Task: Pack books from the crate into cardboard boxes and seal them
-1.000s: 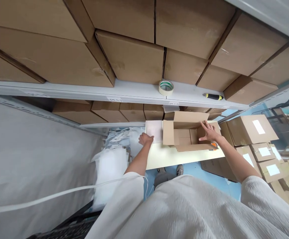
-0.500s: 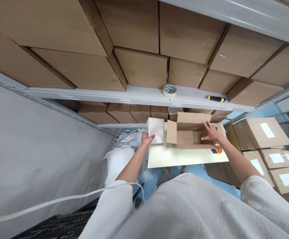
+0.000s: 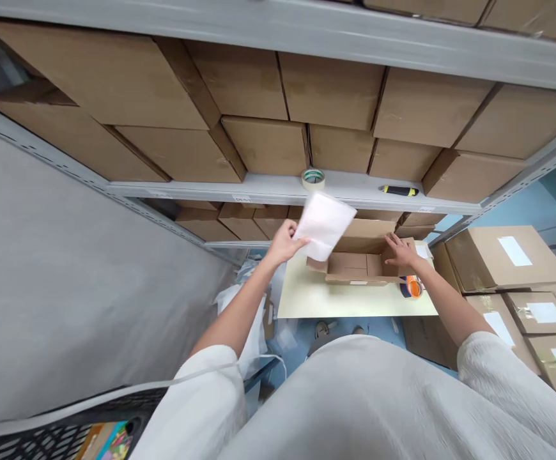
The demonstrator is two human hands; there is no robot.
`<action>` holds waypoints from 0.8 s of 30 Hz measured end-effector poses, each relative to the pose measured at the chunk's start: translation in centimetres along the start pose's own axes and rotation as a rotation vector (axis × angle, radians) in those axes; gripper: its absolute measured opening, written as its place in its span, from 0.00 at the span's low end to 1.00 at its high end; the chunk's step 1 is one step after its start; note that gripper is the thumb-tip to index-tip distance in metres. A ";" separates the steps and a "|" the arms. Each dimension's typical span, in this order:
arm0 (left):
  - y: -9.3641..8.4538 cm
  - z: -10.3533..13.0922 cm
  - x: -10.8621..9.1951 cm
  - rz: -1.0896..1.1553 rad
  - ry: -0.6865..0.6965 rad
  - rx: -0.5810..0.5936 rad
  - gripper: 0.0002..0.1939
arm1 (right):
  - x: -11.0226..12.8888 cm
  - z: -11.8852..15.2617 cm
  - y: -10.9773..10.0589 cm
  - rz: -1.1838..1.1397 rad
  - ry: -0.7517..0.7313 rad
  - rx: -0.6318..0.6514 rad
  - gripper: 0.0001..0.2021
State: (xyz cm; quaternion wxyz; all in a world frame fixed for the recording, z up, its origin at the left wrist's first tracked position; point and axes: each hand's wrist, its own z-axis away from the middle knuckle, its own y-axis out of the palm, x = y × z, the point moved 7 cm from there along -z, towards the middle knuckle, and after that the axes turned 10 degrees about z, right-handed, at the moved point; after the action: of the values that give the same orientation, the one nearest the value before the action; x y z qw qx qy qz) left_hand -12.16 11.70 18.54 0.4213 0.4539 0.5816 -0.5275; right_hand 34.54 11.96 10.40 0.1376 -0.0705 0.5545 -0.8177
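Observation:
My left hand (image 3: 287,244) grips a flat, whitish-pink packet (image 3: 324,225) by its left edge, thumb on top. The packet is tilted and raised, covering the left end of an open cardboard box (image 3: 355,279); what the packet is made of I cannot tell for sure. My right hand (image 3: 401,250) rests at the right end of the box with its fingers spread over the wall and flap. Brown cardboard shows inside the box. It stands on a pale yellow tabletop (image 3: 326,303). Beside it, near my right wrist, lies an orange and dark blue tape roll (image 3: 411,287).
Ahead, a grey metal shelf (image 3: 259,190) carries rows of cardboard boxes (image 3: 340,89), a cream tape roll (image 3: 313,179) and a black-yellow utility knife (image 3: 399,190). Labelled cartons (image 3: 512,255) are stacked at right. A white cable (image 3: 163,383) crosses near my left arm above a black crate (image 3: 43,441).
My left hand has lifted the packet from beside the box, moving it up and right over the left flap and turning it. My right hand stays at the box's right end.

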 end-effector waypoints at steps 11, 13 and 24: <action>18.4 -4.0 3.0 -0.421 -0.087 0.514 0.20 | -2.1 2.7 -1.7 -0.097 -0.027 -0.161 0.29; 17.7 -3.9 3.3 -0.433 -0.048 0.459 0.15 | -2.3 3.3 -2.1 -0.140 -0.039 -0.242 0.26; 4.2 -0.3 4.9 -0.335 -0.164 -0.188 0.11 | -9.0 4.4 -0.3 -0.784 0.351 -0.500 0.32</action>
State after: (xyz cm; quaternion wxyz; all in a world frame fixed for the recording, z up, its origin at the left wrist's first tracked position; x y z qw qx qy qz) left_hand -9.27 12.55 12.85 0.4141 0.2649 0.6593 -0.5688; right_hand 44.21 10.91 12.69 -0.2969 -0.1659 0.6803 -0.6492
